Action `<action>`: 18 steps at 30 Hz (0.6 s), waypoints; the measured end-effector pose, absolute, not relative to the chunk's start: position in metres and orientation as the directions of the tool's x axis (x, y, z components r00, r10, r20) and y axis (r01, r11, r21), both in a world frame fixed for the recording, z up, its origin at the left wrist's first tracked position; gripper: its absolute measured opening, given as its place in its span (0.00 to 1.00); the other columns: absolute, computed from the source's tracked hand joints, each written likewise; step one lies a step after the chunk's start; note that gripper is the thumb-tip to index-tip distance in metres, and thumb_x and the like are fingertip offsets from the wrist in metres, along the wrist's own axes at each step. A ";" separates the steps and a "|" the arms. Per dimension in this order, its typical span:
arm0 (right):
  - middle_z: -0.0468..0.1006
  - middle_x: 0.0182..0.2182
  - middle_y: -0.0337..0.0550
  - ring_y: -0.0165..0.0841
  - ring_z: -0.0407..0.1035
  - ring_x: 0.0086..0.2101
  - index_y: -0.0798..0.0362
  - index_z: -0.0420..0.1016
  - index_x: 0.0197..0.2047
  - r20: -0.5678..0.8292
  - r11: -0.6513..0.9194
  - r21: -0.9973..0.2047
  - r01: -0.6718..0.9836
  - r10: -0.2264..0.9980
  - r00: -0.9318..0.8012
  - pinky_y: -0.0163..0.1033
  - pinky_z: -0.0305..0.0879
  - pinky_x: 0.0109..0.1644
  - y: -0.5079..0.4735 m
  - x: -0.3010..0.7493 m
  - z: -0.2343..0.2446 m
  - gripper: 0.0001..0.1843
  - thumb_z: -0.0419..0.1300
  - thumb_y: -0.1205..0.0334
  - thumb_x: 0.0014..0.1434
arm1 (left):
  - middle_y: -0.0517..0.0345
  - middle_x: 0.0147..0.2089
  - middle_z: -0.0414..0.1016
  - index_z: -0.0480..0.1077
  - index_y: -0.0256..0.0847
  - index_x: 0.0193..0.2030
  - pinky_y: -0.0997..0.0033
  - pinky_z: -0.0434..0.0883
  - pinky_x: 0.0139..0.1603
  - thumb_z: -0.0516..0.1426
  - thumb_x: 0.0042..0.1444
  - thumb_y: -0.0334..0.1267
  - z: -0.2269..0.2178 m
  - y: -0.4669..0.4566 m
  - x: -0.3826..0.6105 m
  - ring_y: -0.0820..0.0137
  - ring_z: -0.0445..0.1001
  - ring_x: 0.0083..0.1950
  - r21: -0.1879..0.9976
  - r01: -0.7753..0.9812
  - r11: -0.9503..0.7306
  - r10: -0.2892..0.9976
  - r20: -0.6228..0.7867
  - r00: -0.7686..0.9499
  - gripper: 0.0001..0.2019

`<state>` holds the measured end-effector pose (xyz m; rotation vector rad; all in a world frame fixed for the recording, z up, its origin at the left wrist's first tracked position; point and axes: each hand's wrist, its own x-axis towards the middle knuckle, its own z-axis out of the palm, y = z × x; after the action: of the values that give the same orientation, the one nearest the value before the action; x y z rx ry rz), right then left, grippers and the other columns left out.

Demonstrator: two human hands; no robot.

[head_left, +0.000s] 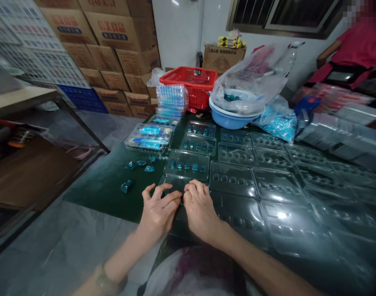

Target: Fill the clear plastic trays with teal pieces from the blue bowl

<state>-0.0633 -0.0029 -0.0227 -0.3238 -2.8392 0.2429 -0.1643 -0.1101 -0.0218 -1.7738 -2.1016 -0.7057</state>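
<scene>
From where I stand, the left hand (pixel 160 205) and right hand (pixel 199 207) meet over a clear, shallow, rectangular plastic tray (pixel 175 179) at the near edge of the dark green desk (pixel 92 187). Both have their fingers bent inward, fingertips almost meeting; a bit of teal shows between them, but I can't tell whether either grips it. The step looks to me like seating shiny teal wrapped pieces in the tray's pockets, and the row of five squarish teal pieces (pixel 187 166) in the tray just beyond makes a good pattern to match. I'd tuck the wrapper ends under, press each piece down squarely with the fingertips, and steady the thin tray so it doesn't skid into its neighbours. The loose, crumpled teal wrapped pieces (pixel 126 186) lie to the left, handy for the left hand. As for writing, the stacked brown cardboard cartons (pixel 114 26) carry large red Chinese characters; I make out 美食品 at the end, the first being unsure, above a blue oval whose pale lettering is blurred. The dark print on the single brown carton (pixel 225 59) by the wall, and that on the small yellow boxes (pixel 229 42) atop it, defeats me.
</scene>
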 end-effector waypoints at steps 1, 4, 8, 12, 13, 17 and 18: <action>0.65 0.37 0.52 0.41 0.52 0.46 0.60 0.67 0.36 0.255 0.962 -0.183 0.200 0.243 -0.936 0.46 0.51 0.46 -0.003 -0.064 -0.023 0.09 0.51 0.73 0.49 | 0.58 0.39 0.77 0.71 0.43 0.34 0.49 0.52 0.46 0.51 0.51 0.28 -0.021 -0.110 -0.164 0.59 0.65 0.47 0.170 0.978 0.121 0.833 0.519 -0.193 0.10; 0.65 0.36 0.51 0.41 0.53 0.44 0.60 0.67 0.34 0.295 0.968 -0.131 0.215 0.245 -0.924 0.46 0.52 0.45 -0.006 -0.065 -0.024 0.08 0.50 0.74 0.51 | 0.59 0.38 0.77 0.71 0.43 0.32 0.48 0.52 0.45 0.51 0.51 0.28 -0.019 -0.110 -0.163 0.58 0.65 0.47 0.159 0.979 0.128 0.836 0.514 -0.193 0.09; 0.65 0.35 0.50 0.40 0.54 0.43 0.58 0.67 0.33 0.318 0.969 -0.085 0.232 0.247 -0.915 0.45 0.52 0.44 -0.008 -0.063 -0.017 0.10 0.46 0.77 0.53 | 0.61 0.39 0.76 0.71 0.42 0.29 0.48 0.52 0.46 0.51 0.51 0.28 -0.018 -0.110 -0.161 0.58 0.65 0.47 0.152 0.980 0.131 0.839 0.509 -0.191 0.09; 0.65 0.33 0.50 0.40 0.55 0.41 0.58 0.66 0.32 0.317 0.962 -0.054 0.266 0.269 -0.909 0.45 0.52 0.41 -0.006 -0.062 -0.012 0.11 0.45 0.77 0.54 | 0.63 0.39 0.76 0.71 0.43 0.31 0.48 0.52 0.46 0.51 0.51 0.28 -0.019 -0.110 -0.161 0.59 0.65 0.47 0.154 0.978 0.138 0.836 0.512 -0.198 0.09; 0.65 0.32 0.49 0.40 0.55 0.40 0.57 0.66 0.31 0.322 0.961 -0.044 0.275 0.274 -0.906 0.44 0.52 0.41 -0.005 -0.063 -0.013 0.11 0.45 0.77 0.54 | 0.63 0.39 0.76 0.71 0.43 0.31 0.48 0.52 0.46 0.51 0.51 0.28 -0.019 -0.110 -0.161 0.59 0.65 0.47 0.151 0.979 0.138 0.834 0.515 -0.197 0.09; 0.64 0.27 0.47 0.38 0.56 0.35 0.56 0.65 0.27 0.351 0.951 0.004 0.308 0.287 -0.891 0.44 0.51 0.38 -0.002 -0.068 -0.019 0.13 0.43 0.78 0.55 | 0.64 0.38 0.76 0.70 0.43 0.30 0.46 0.51 0.47 0.51 0.51 0.27 -0.021 -0.110 -0.162 0.59 0.65 0.47 0.147 0.980 0.138 0.836 0.513 -0.195 0.09; 0.64 0.26 0.47 0.38 0.56 0.34 0.56 0.64 0.27 0.356 0.949 0.015 0.314 0.288 -0.889 0.43 0.50 0.37 -0.002 -0.069 -0.020 0.14 0.43 0.78 0.55 | 0.64 0.38 0.76 0.70 0.43 0.30 0.46 0.50 0.47 0.51 0.51 0.27 -0.022 -0.110 -0.162 0.58 0.65 0.47 0.149 0.979 0.138 0.836 0.513 -0.196 0.09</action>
<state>-0.0687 -0.0017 -0.0203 -0.4382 -2.7483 -0.1012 -0.1619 -0.1104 -0.0216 -1.7607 -2.1144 -0.6593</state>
